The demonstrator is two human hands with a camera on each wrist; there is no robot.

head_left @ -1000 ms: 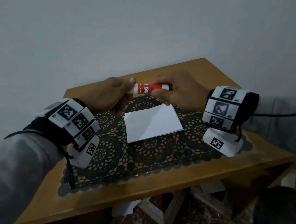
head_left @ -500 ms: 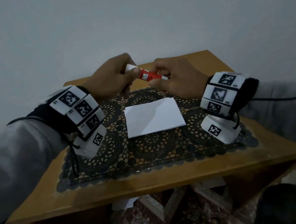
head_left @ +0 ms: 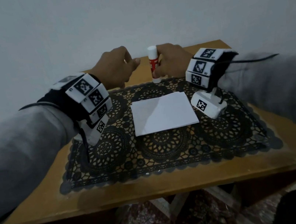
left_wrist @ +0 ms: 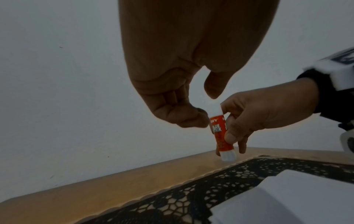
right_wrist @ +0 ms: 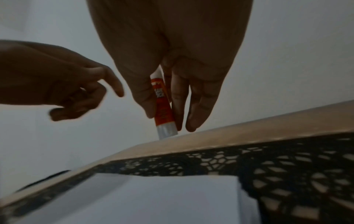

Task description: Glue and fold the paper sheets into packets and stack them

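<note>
A red and white glue stick (head_left: pixel 154 64) stands upright with its white cap on top, its base at the bare wood just beyond the lace mat (head_left: pixel 168 147). My right hand (head_left: pixel 158 73) pinches its body between thumb and fingers, as the right wrist view shows around the glue stick (right_wrist: pixel 162 106). My left hand (head_left: pixel 128 64) hovers just left of the stick with loosely curled fingers, holding nothing; the left wrist view shows it a little apart from the glue stick (left_wrist: pixel 220 133). A white folded paper packet (head_left: pixel 163 113) lies flat on the mat between my wrists.
The small wooden table (head_left: pixel 155 186) stands against a plain wall, so the stick is close to the table's far edge. The black lace mat covers most of the top. Below the front edge are a patterned floor and some white paper.
The glue stick went from lying tilted between both hands to upright at the far side of the table. My left hand has let go of it. Both hands moved away from me.
</note>
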